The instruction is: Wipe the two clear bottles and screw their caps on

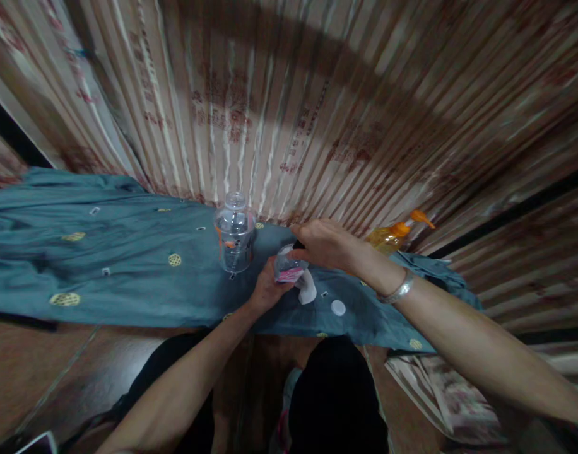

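Note:
My left hand (269,290) is closed round a small clear plastic container (285,268) with a pink label, tilted on its side above the cloth. Over the container's upper end, my right hand (320,241) is closed on a small black object (298,245); most of it is hidden by the fingers, so its kind cannot be told. Just beneath the container lies a white item (307,289), perhaps folded cloth, partly covered. A round white cap (337,308) rests to the right of it. A large clear plastic jar (235,236) with orange markings and no lid stands upright left of my hands.
Behind my right forearm is a yellow pump bottle (387,239) with an orange head, leaning. A blue-green cloth (137,258) with yellow patterns covers the narrow surface. Pleated patterned curtains (270,126) hang right behind it. My knees are close to the front edge.

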The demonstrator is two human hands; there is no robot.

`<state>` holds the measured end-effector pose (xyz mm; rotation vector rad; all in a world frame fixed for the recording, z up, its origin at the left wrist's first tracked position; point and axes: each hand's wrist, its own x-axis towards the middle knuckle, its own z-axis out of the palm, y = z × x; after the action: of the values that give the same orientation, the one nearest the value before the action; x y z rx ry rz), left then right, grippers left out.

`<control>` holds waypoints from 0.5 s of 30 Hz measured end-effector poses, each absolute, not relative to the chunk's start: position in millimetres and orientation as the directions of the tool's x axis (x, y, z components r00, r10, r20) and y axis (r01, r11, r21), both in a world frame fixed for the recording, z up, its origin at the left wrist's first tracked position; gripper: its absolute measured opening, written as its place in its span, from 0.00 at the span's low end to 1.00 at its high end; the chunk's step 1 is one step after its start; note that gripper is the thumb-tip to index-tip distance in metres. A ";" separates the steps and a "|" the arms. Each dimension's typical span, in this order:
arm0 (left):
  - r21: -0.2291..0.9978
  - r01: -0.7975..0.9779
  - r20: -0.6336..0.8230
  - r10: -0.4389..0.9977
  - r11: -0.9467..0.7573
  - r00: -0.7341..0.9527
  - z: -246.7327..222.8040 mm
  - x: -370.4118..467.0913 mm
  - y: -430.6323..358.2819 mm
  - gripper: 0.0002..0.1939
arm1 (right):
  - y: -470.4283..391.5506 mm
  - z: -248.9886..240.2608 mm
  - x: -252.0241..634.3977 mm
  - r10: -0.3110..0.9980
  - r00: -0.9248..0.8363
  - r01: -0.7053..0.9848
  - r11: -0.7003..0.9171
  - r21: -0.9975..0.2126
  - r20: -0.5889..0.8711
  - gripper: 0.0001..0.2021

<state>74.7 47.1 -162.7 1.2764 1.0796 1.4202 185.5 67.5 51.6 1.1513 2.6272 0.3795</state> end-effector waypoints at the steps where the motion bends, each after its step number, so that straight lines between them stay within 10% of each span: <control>1: 0.977 -0.084 0.194 0.980 -0.197 -0.040 -162.4 74.6 47.1 0.27 | 67.9 52.0 185.7 0.725 -0.674 0.667 0.679 0.305 -0.140 0.17; 15: 0.981 -0.059 0.184 0.982 -0.186 -0.036 -160.2 73.4 45.7 0.28 | 67.8 50.5 184.8 0.680 -0.718 0.624 0.724 0.294 -0.150 0.12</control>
<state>73.4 45.7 -160.2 1.2825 1.0909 1.3963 184.8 67.8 50.5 1.0324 2.6821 0.3257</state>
